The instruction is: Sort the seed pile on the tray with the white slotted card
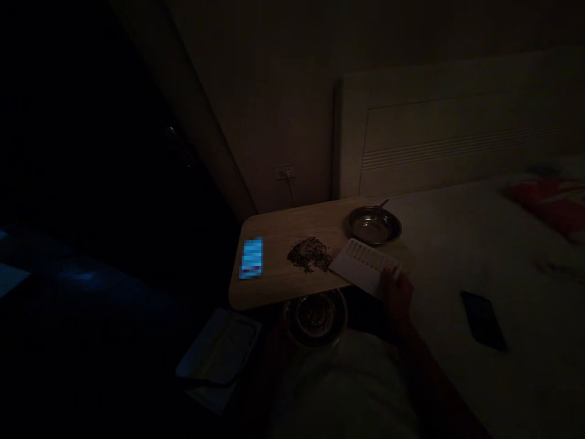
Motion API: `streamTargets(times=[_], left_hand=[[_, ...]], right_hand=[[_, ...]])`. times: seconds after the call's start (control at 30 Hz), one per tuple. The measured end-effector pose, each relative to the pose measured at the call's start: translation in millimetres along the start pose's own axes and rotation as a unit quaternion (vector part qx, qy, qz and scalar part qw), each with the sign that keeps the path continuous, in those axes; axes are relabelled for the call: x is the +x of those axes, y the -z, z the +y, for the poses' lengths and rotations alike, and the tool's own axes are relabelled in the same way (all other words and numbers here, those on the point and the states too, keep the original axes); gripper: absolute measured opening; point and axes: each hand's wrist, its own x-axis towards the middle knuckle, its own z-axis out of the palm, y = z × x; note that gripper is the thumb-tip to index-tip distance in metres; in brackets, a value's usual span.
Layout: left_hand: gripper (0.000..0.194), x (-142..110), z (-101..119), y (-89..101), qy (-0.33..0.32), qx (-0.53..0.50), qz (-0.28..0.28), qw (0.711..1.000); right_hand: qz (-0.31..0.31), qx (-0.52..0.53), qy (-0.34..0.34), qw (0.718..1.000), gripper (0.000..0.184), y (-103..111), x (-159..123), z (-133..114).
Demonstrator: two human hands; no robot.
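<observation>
My right hand (397,289) is closed on the near right corner of a flat white piece (359,265) with a row of slots along its far edge. Its left tip touches a heap of small dark grains, perhaps seeds (308,253), on a light wooden table (274,228). Just below the table's near edge is a round bowl (342,323) with dark bits inside. My left hand (280,334) is at the bowl's left rim and seems to hold it, its fingers mostly lost in the dark.
A shiny metal bowl (373,227) with a spoon handle (384,203) stands at the table's far right. A lit phone (251,258) lies at the left. On the bed (439,244) lies a dark flat object (483,320). A pale container (219,347) is low at the left.
</observation>
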Motion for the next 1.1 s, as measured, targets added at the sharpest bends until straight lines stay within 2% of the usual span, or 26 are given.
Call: streamTargets(times=[0.1, 0.2, 0.43, 0.6, 0.73, 0.83, 0.93, 1.1], left_hand=[[0.033, 2.2, -0.8, 2.4, 0.006, -0.001, -0.009, 1.000], [0.036, 2.8, 1.2, 1.5, 0.012, -0.003, -0.017, 1.000], [0.043, -3.7, 8.4, -15.9, -0.005, -0.031, -0.041, 0.999], [0.038, -3.4, 8.6, -13.6, 0.013, -0.016, -0.015, 1.000], [0.042, -2.9, 7.7, -9.9, 0.026, -0.009, -0.034, 0.999], [0.047, -4.5, 7.9, -13.3, 0.004, -0.023, -0.045, 0.999], [0.053, -6.6, 8.8, -17.5, 0.011, -0.037, -0.058, 0.998], [0.044, -8.4, 8.1, -17.9, 0.010, -0.040, -0.076, 0.996]], right_hand=[[0.026, -0.031, 0.018, 0.999, 0.046, 6.8, 7.9, 1.1], [0.022, -0.054, 0.037, 0.998, 0.045, 10.3, 8.7, 0.0], [-0.001, -0.087, 0.079, 0.993, 0.046, 7.2, 3.4, -7.4], [-0.023, -0.083, 0.085, 0.993, 0.047, 3.4, 1.0, -8.9], [-0.032, -0.084, 0.088, 0.992, 0.045, 1.9, -1.9, -8.3], [-0.028, -0.091, 0.091, 0.991, 0.047, 1.7, -3.3, -7.6], [-0.026, -0.086, 0.082, 0.993, 0.049, 1.6, -3.9, -7.6], [-0.026, -0.091, 0.074, 0.993, 0.049, 1.2, -3.3, -7.1]])
